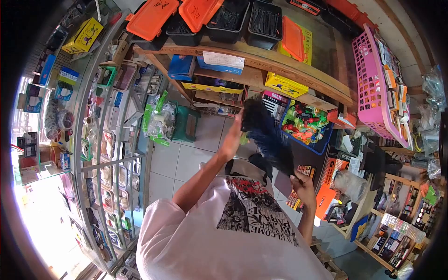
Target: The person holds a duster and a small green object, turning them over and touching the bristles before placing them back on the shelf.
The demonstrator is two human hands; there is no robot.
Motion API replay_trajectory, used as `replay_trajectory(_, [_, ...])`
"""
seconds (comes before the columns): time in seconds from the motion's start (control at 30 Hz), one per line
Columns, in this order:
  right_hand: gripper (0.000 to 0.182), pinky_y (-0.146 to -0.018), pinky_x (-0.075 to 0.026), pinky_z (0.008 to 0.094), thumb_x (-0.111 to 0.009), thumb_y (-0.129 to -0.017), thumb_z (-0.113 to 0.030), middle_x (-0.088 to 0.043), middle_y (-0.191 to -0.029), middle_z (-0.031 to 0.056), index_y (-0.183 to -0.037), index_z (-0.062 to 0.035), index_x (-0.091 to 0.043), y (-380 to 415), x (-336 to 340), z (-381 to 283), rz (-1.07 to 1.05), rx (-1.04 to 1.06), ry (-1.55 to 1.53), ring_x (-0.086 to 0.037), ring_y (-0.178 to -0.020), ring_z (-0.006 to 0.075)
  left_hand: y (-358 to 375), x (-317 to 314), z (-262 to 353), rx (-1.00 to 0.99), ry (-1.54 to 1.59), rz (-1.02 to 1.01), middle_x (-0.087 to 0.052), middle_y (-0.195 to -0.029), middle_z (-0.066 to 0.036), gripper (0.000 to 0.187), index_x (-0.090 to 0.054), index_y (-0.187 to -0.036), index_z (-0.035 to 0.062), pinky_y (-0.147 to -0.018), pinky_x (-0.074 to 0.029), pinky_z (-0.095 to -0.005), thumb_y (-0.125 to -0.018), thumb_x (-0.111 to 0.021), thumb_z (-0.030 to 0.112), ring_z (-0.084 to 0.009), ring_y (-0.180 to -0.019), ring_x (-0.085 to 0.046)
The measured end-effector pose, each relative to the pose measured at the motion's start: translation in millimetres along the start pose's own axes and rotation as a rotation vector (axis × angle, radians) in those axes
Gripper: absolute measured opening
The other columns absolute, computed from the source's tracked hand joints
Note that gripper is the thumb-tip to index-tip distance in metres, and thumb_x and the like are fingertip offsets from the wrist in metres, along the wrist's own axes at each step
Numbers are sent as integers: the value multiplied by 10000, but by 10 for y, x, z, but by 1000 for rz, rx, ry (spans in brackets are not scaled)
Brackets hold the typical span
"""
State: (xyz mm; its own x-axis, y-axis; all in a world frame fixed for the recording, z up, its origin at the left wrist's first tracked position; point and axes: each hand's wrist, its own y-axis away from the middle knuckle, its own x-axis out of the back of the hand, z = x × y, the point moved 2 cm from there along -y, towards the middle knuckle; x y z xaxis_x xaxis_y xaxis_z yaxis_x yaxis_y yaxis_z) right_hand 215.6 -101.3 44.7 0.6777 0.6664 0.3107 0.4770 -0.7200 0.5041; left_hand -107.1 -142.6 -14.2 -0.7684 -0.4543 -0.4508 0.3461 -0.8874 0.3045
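A feather duster (268,133) with dark blue and black plumes slants across the space in front of my chest. My right hand (304,187) is closed around its narrow lower end. At the upper end, my left hand (232,137) lies along the feathers, fingers stretched upward, its palm side facing the plumes. Some of its fingertips are hidden by the feathers. Just behind the duster sits a blue-rimmed tray (318,150) of red, yellow and green small items.
A wooden shelf (280,69) carries black boxes with orange lids (153,17). To the right hangs a pink basket (371,88). A metal-framed glass display rack (109,164) stands left. A green plastic stool (186,123) is on the tiled floor (189,163).
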Motion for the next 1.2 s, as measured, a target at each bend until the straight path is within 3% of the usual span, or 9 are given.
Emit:
replay_trajectory(0.1, [275,-547,-338,224,-593,-1012,-63,-484,-712,-82,-1275,-49,-671,-28,-75,-95,-1,15,1,-399,-609,32,54,-99,-62,-214,-474,14,-108,-1698,-145,686,-45,-1631,51,-1234,-130,-311,-1115,-280,436,-240,-1563,-105])
replay_trajectory(0.17, [389,-551,-336,215,-601,-1002,-48,-482,-726,-98,-1385,-104,-636,-38,-87,10,-16,75,35,-377,-626,28,10,-38,-111,-296,-527,31,-94,-1704,-136,671,-41,-1631,52,-1236,-127,-318,-1119,-283,412,-233,-1561,-112])
replay_trajectory(0.5, [326,-554,-360,229,-608,-1001,-65,-507,-705,-66,-1322,-53,-665,29,-97,-226,-59,-9,15,-423,-631,36,116,-111,59,-266,-464,1,-146,-1699,-95,616,-45,-1642,109,-1215,-170,-304,-1127,-278,355,-205,-1530,-193])
replay_trajectory(0.57, [295,-554,-362,229,-613,-998,-66,-513,-706,-63,-1283,-37,-683,12,-61,-213,-69,18,25,-432,-631,36,-117,36,-194,-490,-683,89,-285,-1641,-96,602,-85,-1652,180,-1141,-323,-310,-1123,-312,357,-217,-1366,-430])
replay_trajectory(0.7, [280,-587,-386,229,-624,-993,-72,-531,-718,-57,-1261,-19,-686,108,256,-155,11,-29,54,-459,-656,36,-203,197,231,-109,53,157,-451,-1495,-79,666,-176,-1638,229,-766,-519,-321,-1082,-402,517,-142,-965,-589])
replay_trajectory(0.97, [351,-751,-506,245,-634,-930,27,-742,-919,103,-1280,14,-660,112,616,-477,-30,288,288,-595,-784,73,-195,-32,411,384,644,-107,-645,-1297,-105,781,-433,-1507,125,-815,-521,-441,-1012,-289,711,-263,-1066,-654])
replay_trajectory(1.07, [406,-777,-519,266,-616,-891,72,-749,-961,159,-1288,-2,-661,44,697,-328,40,196,227,-636,-825,105,-292,149,182,268,774,-542,-622,-1334,-135,798,-472,-1483,113,-1035,-476,-446,-996,-323,727,-289,-1203,-605])
replay_trajectory(1.13, [426,-803,-521,266,-602,-879,85,-754,-994,164,-1288,-14,-667,54,662,-299,-39,226,246,-658,-855,117,-223,53,325,312,853,-558,-636,-1305,-139,832,-488,-1464,111,-965,-494,-473,-971,-325,760,-299,-1177,-616])
replay_trajectory(1.2, [438,-793,-516,260,-596,-872,106,-746,-994,140,-1288,-13,-669,49,617,-281,-60,267,270,-652,-857,113,-73,-123,456,407,776,-55,-675,-1234,-139,863,-462,-1488,140,-789,-536,-439,-962,-258,793,-292,-1137,-635])
